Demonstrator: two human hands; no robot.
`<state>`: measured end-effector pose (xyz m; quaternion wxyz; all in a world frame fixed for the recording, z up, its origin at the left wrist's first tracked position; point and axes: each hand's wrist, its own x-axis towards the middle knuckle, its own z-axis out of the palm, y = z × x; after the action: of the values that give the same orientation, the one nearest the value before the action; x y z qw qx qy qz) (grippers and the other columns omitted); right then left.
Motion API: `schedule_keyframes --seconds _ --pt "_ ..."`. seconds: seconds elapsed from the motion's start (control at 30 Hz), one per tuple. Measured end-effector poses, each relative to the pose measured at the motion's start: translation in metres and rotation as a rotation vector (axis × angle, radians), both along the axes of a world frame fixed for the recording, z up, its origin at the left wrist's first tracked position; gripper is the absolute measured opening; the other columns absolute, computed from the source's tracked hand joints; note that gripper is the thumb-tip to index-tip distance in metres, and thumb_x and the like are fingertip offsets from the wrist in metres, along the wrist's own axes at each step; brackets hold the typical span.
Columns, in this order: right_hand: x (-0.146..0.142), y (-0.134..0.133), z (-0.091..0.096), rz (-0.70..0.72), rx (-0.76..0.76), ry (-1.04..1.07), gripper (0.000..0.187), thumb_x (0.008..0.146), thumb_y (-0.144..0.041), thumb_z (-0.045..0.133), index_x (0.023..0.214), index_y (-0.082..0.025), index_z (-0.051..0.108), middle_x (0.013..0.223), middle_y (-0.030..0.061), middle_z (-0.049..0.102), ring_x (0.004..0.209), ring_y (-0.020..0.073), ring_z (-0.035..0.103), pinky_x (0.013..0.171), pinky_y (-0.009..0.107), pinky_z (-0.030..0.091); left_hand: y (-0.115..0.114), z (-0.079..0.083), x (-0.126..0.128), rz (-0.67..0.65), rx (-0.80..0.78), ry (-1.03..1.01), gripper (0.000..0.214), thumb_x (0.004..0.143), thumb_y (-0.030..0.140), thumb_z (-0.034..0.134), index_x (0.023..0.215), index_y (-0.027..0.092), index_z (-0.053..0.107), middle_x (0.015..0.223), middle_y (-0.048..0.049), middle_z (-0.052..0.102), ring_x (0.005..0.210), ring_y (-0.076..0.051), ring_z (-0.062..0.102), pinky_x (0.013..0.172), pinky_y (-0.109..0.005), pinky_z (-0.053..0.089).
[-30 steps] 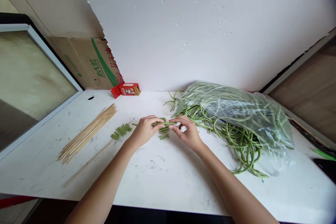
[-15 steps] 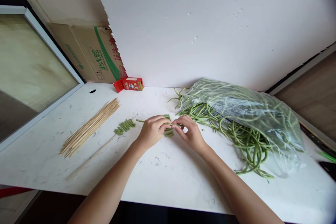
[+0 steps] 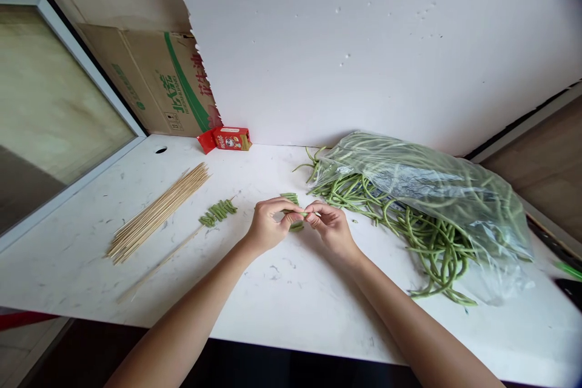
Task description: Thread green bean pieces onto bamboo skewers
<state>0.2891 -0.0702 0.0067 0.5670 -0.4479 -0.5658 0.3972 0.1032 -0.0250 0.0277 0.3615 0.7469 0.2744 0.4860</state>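
My left hand (image 3: 271,225) and my right hand (image 3: 331,229) meet over the middle of the table, thumbs and forefingers pinched. Between the fingertips shows a bit of a long green bean (image 3: 305,214); the fingers cover most of it. Cut bean pieces (image 3: 290,197) lie on the table just behind and below the hands, partly hidden by them. To the left, a wooden skewer (image 3: 159,264) lies with a row of short bean pieces (image 3: 219,212) across its far end. Long beans (image 3: 436,242) spill from a clear plastic bag (image 3: 422,173) to the right of my right hand.
A bundle of bamboo skewers (image 3: 159,212) lies on the white table (image 3: 273,309) at the left. Farther back are a small red box (image 3: 231,139) and a cardboard carton (image 3: 159,85). A white panel (image 3: 345,42) stands along the back, a framed glass pane (image 3: 59,109) at the left.
The bean end that stuck out left of my left hand no longer shows. Both hands have drawn their fingertips together, and my view has tipped slightly.
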Motion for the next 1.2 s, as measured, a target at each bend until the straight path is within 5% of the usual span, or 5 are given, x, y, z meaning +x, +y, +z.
schedule_keyframes --seconds 0.33,0.77,0.93,1.07,1.2 --pt "-0.001 -0.007 0.014 -0.241 0.306 -0.420 0.020 0.099 -0.041 0.068 0.088 -0.027 0.077 0.082 0.0080 0.071 0.082 0.0256 0.061 0.067 0.040 0.049 -0.004 0.002 0.002 -0.083 -0.083 0.188 0.036 0.101 0.047 0.061 0.090 0.018 0.078 0.081 -0.0056 0.074 0.077 -0.017 0.064 0.072 -0.027 0.048" --pt "-0.013 -0.014 0.010 -0.146 0.110 0.002 0.023 0.092 -0.048 0.078 0.087 -0.025 0.077 0.085 0.0061 0.072 0.078 0.0230 0.065 0.073 0.039 0.055 -0.008 0.006 0.002 -0.184 -0.290 0.003 0.047 0.098 0.057 0.063 0.077 0.015 0.075 0.071 -0.0047 0.067 0.067 -0.015 0.060 0.066 -0.029 0.048" --pt "-0.001 -0.005 0.012 -0.201 0.057 0.027 0.023 0.091 -0.046 0.079 0.103 -0.027 0.081 0.094 0.0068 0.076 0.087 0.0237 0.069 0.077 0.039 0.057 0.006 0.000 -0.003 -0.050 -0.323 -0.083 0.046 0.095 0.059 0.068 0.095 0.014 0.078 0.078 -0.0062 0.071 0.064 -0.014 0.060 0.063 -0.027 0.050" --pt "0.010 0.005 0.005 -0.191 0.091 -0.159 0.031 0.101 -0.049 0.066 0.117 -0.027 0.080 0.094 0.0076 0.076 0.090 0.0240 0.070 0.078 0.039 0.056 0.023 -0.004 -0.010 0.066 -0.116 0.005 0.041 0.105 0.049 0.055 0.113 0.016 0.078 0.097 -0.0103 0.072 0.087 -0.017 0.067 0.082 -0.029 0.054" --pt "0.008 0.022 -0.005 -0.203 0.122 -0.377 0.031 0.102 -0.044 0.063 0.119 -0.025 0.079 0.104 0.0099 0.077 0.094 0.0247 0.070 0.079 0.038 0.054 0.033 -0.008 -0.014 0.121 -0.099 0.043 0.039 0.106 0.039 0.051 0.124 0.014 0.075 0.105 -0.0116 0.070 0.089 -0.017 0.067 0.079 -0.027 0.054"
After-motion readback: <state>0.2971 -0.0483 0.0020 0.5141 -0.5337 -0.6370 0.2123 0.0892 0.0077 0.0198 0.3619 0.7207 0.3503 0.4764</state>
